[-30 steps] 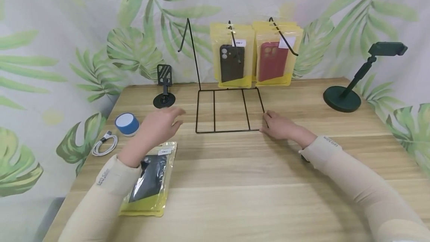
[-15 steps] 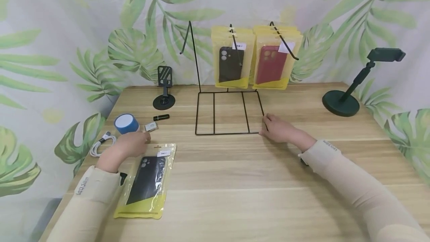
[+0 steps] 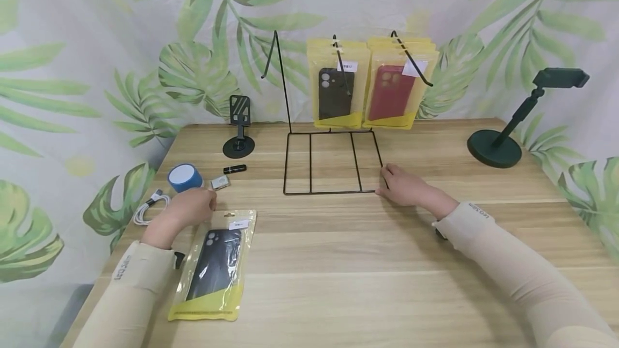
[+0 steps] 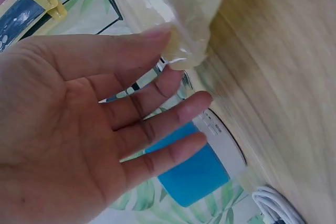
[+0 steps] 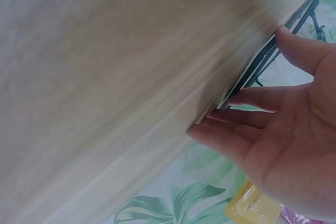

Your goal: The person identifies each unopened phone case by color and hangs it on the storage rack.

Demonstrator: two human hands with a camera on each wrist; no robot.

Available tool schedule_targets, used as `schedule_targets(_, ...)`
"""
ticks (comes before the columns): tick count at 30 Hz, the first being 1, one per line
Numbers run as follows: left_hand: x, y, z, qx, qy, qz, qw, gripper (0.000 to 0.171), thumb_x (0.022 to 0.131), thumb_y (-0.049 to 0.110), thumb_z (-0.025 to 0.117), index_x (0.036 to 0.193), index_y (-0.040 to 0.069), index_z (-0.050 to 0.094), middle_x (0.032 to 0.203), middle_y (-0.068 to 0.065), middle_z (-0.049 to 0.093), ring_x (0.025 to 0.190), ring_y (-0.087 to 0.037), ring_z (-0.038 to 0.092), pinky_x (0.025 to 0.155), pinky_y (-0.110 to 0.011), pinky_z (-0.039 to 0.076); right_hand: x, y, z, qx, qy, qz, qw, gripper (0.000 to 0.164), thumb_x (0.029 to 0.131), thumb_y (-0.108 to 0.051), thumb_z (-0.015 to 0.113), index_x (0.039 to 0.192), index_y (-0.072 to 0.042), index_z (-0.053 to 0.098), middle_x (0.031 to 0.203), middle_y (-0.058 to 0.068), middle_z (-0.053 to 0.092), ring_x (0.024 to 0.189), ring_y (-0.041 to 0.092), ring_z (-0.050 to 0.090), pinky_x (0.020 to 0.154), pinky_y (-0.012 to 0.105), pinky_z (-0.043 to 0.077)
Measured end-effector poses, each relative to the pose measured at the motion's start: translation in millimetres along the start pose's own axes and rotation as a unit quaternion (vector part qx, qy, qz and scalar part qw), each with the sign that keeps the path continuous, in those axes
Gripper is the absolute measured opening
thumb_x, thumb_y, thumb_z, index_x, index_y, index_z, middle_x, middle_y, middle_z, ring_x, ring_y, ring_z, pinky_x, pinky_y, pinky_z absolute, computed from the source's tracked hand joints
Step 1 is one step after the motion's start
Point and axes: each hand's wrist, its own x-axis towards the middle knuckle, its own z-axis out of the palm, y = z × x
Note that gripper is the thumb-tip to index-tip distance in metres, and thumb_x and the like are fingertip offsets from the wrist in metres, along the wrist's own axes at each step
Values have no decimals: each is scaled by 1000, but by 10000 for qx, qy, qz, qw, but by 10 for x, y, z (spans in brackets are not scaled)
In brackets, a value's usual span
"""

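Note:
My left hand is at the top left corner of a clear and yellow pouch with a black phone case inside. In the left wrist view, the thumb and forefinger pinch the pouch's corner, while the other fingers are spread. My right hand holds the front right corner of a black wire display rack, with its fingertips on the wire and the tabletop. Two of the rack's hooks carry several similar pouches, with a dark case and a red case in front; the left hook is bare.
Left of the rack are a black phone stand, a black USB stick, a small silvery item, a blue-and-white cylinder and a coiled white cable. A dark green stand is at the back right.
My left hand has come down and left from near the rack onto the pouch's corner, uncovering the USB stick and silvery item. The right hand has stayed at the rack's corner.

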Motion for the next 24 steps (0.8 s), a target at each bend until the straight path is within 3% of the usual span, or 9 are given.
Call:
schedule_targets(7, -20, 19, -69, -673, 819, 103, 9943, 8, 94, 6, 53, 90, 5, 59, 78, -8, 62, 65, -20, 53, 60, -35, 45, -6, 5, -12, -41, 5, -7, 10000, 67, 104, -34, 51, 147, 14, 33, 153, 38, 29, 143, 49, 31, 115, 58, 34)
schedule_targets(12, -49, 126, -143, -1378, 1294, 208, 9817, 6, 99, 10, 57, 101, 5, 58, 98, -18, 71, 84, -28, 65, 71, -43, 50, -5, 17, 3, -52, 5, -14, 10000, 68, 104, -35, 51, 147, 14, 33, 153, 38, 30, 143, 49, 32, 115, 58, 34)
schedule_targets(16, -81, 268, -202, -1780, 1656, 368, 9693, 9, 101, 15, 58, 103, 6, 58, 100, -16, 72, 89, -29, 65, 74, -42, 49, 2, 20, 15, -36, 5, -4, 10000, 68, 104, -35, 50, 148, 14, 32, 153, 37, 30, 143, 49, 32, 115, 58, 34)
schedule_targets(20, -103, 466, -267, -2076, 2200, 638, 9510, 8, 101, 15, 57, 103, 7, 58, 93, -11, 70, 82, -24, 61, 73, -37, 48, 6, 22, 18, -20, 28, 9, 10000, 69, 104, -36, 50, 148, 13, 32, 153, 37, 30, 143, 48, 32, 115, 58, 34)
schedule_targets(24, -87, 713, -355, -2514, 2872, 1136, 9173, 4, 99, 8, 59, 100, 5, 57, 86, -9, 66, 72, -14, 54, 65, -25, 45, 2, 24, 15, -28, 26, 8, 10000, 69, 104, -36, 50, 149, 13, 31, 153, 36, 30, 143, 48, 32, 115, 58, 34)
